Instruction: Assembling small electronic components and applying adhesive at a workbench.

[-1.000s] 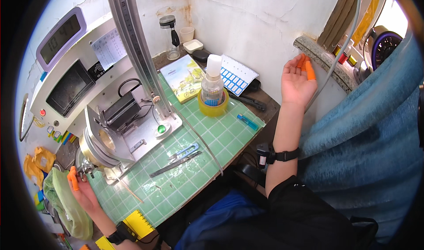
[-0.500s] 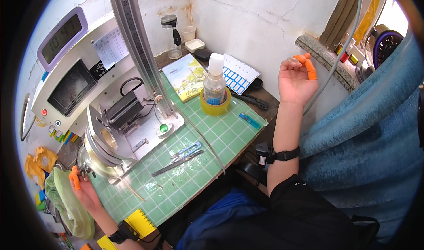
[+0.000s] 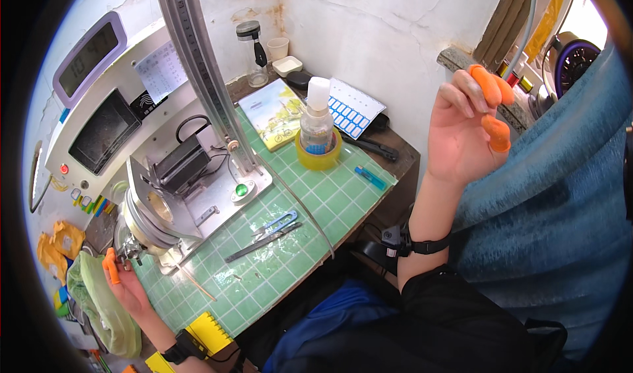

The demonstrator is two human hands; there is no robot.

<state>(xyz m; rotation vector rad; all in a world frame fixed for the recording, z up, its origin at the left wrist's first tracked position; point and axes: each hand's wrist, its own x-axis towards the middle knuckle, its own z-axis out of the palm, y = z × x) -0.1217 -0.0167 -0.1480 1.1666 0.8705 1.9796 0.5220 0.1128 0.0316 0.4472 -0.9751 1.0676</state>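
My left hand (image 3: 128, 287), with orange finger cots, is at the lower left, its fingers closed at a small metal fitting (image 3: 134, 249) beside the machine's round pale wheel (image 3: 146, 224). The exact grip is partly hidden. My right hand (image 3: 465, 125) is raised at the right, in front of the wall and window ledge. Orange cots cover its thumb and two fingers. The fingers are bent, the thumb stands apart from them, and I see nothing held. Tweezers (image 3: 264, 242) and a blue-handled tool (image 3: 282, 222) lie on the green gridded mat (image 3: 264, 280).
A metal column (image 3: 204, 63) rises from the machine, with a green button (image 3: 241, 190) at its base. A white-capped bottle (image 3: 318, 119) stands in a yellow tape roll (image 3: 318, 160). A blue cutter (image 3: 370, 178) lies near the mat's right edge. A blue curtain (image 3: 527, 221) hangs at the right.
My right hand has come closer and looks larger, and its thumb and fingers have parted. The left hand stays at the metal fitting. The view has shifted slightly.
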